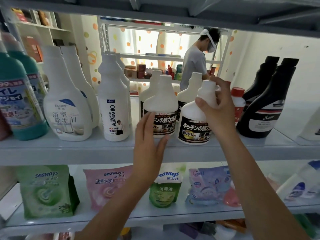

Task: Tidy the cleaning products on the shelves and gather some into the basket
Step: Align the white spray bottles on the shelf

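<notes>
- Up at the upper shelf (69, 149), both bare forearms rose from below, with the left hand (149, 135) lower and the right hand (216, 104) higher, a gap between them.
- The right hand grasped the neck of a white kitchen-cleaner bottle (195, 122), thumb on the neck's left side and fingers curled round its right.
- That bottle's long axis ran near vertical, cap up and leaning slightly right. Its base sat on the shelf near the front edge and its black label faced the person.
- The left hand was released, fingers straight and together, thumb spread wide.
- Its fingertips lay at the left edge of a twin bottle (160, 108); whether they pressed it could not be told.
- The twin bottle stood upright, cap up and label forward, just left of the gripped one.
- Behind both hands stood two more matching bottles.
- Left of the left hand stood an Oil enemy bottle (114, 108), then white bathroom-cleaner bottles (67, 108).
- Right of the right hand stood a red-capped bottle (238, 101), just behind the fingers, with black bottles (263, 104) beyond.
- Below the forearms, pouches (45, 191) stood on the lower shelf.
</notes>
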Demonstrator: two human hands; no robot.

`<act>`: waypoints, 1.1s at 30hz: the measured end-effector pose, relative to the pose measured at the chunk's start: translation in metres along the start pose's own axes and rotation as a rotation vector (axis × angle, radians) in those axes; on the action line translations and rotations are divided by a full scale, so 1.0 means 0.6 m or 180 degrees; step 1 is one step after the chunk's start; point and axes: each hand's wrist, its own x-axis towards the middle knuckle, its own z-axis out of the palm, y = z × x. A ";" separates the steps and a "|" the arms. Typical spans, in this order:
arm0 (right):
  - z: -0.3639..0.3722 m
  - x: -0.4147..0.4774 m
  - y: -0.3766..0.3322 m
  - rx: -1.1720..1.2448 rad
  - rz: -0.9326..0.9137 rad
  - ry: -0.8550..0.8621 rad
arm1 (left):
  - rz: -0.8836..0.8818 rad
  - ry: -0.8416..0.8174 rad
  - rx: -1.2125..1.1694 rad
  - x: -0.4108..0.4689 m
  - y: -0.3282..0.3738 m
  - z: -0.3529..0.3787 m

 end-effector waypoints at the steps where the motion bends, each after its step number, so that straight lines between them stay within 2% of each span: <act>1: -0.001 -0.004 -0.002 0.0175 0.0001 -0.0029 | 0.0093 -0.0047 -0.0112 -0.005 0.004 0.003; 4: -0.007 -0.032 -0.019 0.0536 -0.0141 0.0001 | 0.0393 -0.0132 -0.0276 -0.001 0.016 0.010; 6: -0.012 -0.057 -0.030 0.0684 -0.0296 0.0045 | 0.0382 -0.0394 -0.0400 0.004 0.030 0.010; 8: -0.012 -0.077 -0.041 0.0919 -0.0332 -0.0025 | 0.0061 -0.0809 -0.0770 0.007 0.046 0.004; 10: -0.008 -0.085 -0.052 0.1025 -0.0242 -0.0214 | -0.0272 -0.0986 -0.1085 0.003 0.055 -0.005; 14: -0.001 -0.063 -0.072 0.0790 -0.0194 -0.0734 | -0.0573 -0.0695 -0.1065 -0.015 0.053 -0.038; 16: 0.009 -0.037 -0.072 0.0492 -0.0375 -0.0572 | -0.0671 -0.0490 -0.0936 -0.015 0.046 -0.054; 20: 0.037 0.065 -0.047 -0.0513 -0.0524 0.0107 | -0.0832 -0.0308 -0.0831 0.001 0.026 -0.076; 24: 0.068 0.166 0.004 -0.1724 -0.0020 0.0021 | -0.0876 -0.0295 -0.0843 0.012 0.014 -0.081; 27: 0.085 0.171 0.030 -0.1692 0.0270 -0.0420 | -0.0852 -0.0288 -0.0873 0.011 0.011 -0.080; 31: 0.077 0.143 0.042 -0.1190 0.0153 0.0251 | -0.0860 -0.0336 -0.0924 0.013 0.007 -0.081; 33: 0.072 0.126 0.042 -0.0925 0.0225 0.0314 | -0.0856 -0.0362 -0.0902 0.013 0.006 -0.081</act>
